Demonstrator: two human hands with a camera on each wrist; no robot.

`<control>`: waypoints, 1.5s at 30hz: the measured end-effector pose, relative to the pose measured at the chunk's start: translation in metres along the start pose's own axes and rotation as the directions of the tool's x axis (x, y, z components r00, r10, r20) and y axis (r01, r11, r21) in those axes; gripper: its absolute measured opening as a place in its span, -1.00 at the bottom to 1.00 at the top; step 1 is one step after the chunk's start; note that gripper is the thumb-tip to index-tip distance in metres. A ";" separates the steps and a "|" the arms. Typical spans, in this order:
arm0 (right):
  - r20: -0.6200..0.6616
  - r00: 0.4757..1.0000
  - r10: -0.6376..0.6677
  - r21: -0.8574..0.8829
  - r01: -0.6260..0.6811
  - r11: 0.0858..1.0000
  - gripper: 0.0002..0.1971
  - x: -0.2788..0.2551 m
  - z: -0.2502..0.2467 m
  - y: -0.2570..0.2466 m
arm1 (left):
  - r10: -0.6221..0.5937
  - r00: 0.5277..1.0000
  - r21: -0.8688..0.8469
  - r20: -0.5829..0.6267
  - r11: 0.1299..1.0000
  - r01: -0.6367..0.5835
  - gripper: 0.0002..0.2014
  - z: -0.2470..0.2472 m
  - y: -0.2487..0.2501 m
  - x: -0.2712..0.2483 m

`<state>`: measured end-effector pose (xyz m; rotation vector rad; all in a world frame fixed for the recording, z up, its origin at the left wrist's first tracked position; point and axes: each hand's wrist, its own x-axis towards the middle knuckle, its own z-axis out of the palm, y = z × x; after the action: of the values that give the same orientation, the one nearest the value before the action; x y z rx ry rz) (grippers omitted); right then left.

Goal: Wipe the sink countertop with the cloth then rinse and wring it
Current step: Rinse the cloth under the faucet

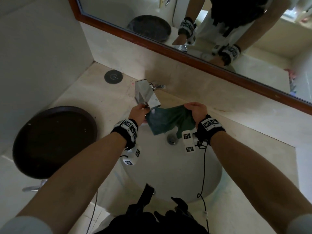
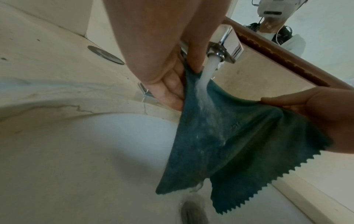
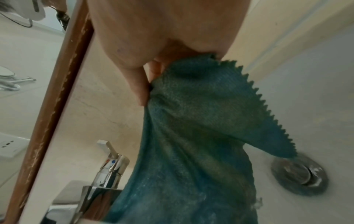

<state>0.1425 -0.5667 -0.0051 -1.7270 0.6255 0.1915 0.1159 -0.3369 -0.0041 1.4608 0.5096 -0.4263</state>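
A dark teal cloth (image 1: 167,121) with zigzag edges hangs spread between both hands over the white sink basin (image 1: 168,174). My left hand (image 1: 139,112) pinches its left upper corner right under the chrome faucet (image 1: 146,94). My right hand (image 1: 196,110) grips the right upper corner. In the left wrist view a stream of water (image 2: 207,71) runs from the spout onto the cloth (image 2: 229,136) and drips off its lower edge toward the drain (image 2: 193,212). The right wrist view shows the cloth (image 3: 201,144) bunched in my fingers (image 3: 138,84), with the drain (image 3: 300,175) beyond.
A round dark tray (image 1: 54,141) lies on the beige marble countertop (image 1: 81,92) at left. A small round metal cap (image 1: 113,76) sits behind it. A wood-framed mirror (image 1: 185,54) runs along the back wall. Cables hang from both wrists.
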 end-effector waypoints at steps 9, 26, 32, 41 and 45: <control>0.196 0.976 -0.090 -0.199 0.130 0.971 -0.62 0.010 0.049 -0.026 | 0.109 0.982 0.088 -0.153 0.991 -0.097 -0.89 -0.034 -0.005 0.000; 0.318 0.940 -0.123 -0.294 0.221 0.930 -0.52 -0.003 0.078 -0.042 | 0.223 0.931 0.168 -0.289 0.969 -0.181 -0.79 -0.063 0.007 -0.014; 0.373 0.924 -0.082 -0.320 0.211 0.924 -0.45 -0.020 0.067 -0.038 | 0.207 0.933 0.245 -0.294 0.960 -0.135 -0.54 -0.066 -0.004 -0.014; 0.273 0.958 0.086 -0.708 0.140 0.692 -0.55 -0.037 0.020 0.006 | 0.181 0.959 0.346 -0.218 0.933 -0.097 -0.56 -0.068 -0.022 -0.012; 0.226 0.972 0.059 -0.645 0.104 0.757 -0.56 -0.053 0.010 0.020 | 0.177 0.965 0.391 -0.195 0.916 -0.089 -0.75 -0.056 -0.018 -0.039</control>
<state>0.0901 -0.5442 -0.0011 -2.3433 0.3726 0.6557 0.0695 -0.2835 0.0008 1.9238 0.5222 -0.2562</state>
